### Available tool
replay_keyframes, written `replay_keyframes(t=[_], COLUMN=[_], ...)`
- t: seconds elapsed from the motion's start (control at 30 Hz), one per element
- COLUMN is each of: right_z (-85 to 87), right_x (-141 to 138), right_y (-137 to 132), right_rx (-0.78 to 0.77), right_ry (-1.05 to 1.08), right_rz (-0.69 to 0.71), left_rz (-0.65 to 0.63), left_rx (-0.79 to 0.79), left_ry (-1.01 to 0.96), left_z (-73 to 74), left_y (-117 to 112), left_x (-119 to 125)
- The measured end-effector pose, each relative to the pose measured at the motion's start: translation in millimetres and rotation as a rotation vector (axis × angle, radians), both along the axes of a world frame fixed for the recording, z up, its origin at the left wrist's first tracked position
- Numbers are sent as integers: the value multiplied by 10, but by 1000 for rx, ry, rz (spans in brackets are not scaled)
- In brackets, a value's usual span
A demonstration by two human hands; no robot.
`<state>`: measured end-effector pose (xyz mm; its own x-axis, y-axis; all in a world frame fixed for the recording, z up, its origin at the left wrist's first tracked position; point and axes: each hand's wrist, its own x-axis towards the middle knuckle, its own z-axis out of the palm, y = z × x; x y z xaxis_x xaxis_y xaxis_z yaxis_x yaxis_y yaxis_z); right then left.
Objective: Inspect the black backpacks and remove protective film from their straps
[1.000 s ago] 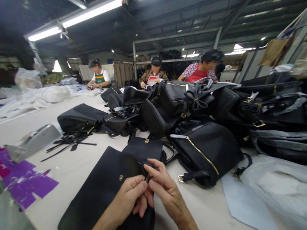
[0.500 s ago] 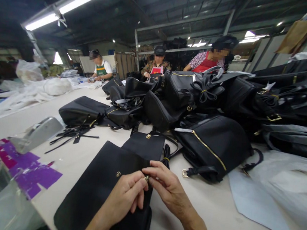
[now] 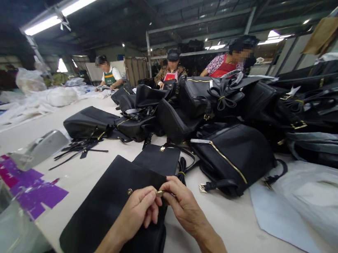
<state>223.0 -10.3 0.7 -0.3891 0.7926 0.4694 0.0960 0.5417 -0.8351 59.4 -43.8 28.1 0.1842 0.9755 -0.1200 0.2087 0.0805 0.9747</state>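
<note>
My left hand (image 3: 137, 213) and my right hand (image 3: 183, 205) meet low in the middle of the frame. Both pinch one small gold metal piece (image 3: 159, 192) between thumb and fingertips, right at the edge of the flat black bag (image 3: 108, 210) under them. I hold it with two hands because it is tiny and would slip. The bag lies flat on the table (image 3: 234, 243) so it stays put. A gold snap (image 3: 129, 191) shows on the bag just left of my fingers.

Behind my hands, a pile of black bags (image 3: 219, 120) fills the middle and right of the frame. Loose black straps (image 3: 78, 150) lie to the left, near a grey tool (image 3: 39, 153) and purple paper (image 3: 28, 191). Clear plastic (image 3: 317, 204) sits at the right. Other people work far back. Nothing blocks my hands.
</note>
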Motion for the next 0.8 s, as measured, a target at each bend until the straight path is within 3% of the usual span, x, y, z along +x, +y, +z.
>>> replay_keyframes(t=[0.17,0.27,0.37,0.57,0.8], right_z=[3,11,20,-19,-76], right_x=[7,20,37,38,57], right_y=[-4,-9,-7,10,18], right_rx=[35,46,28,-19,-73], right_ry=[-17,-20,-35,-80,-59], right_rz=[-11,-4,4,54,115], left_rz=[216,255,159,-25,-121], left_rx=[310,393,349,43,-119], left_ry=[415,577,523,239,49], left_z=[94,109,96,14,-71], left_y=[-14,23,53,51,82], left_x=[85,167,187,38,-53])
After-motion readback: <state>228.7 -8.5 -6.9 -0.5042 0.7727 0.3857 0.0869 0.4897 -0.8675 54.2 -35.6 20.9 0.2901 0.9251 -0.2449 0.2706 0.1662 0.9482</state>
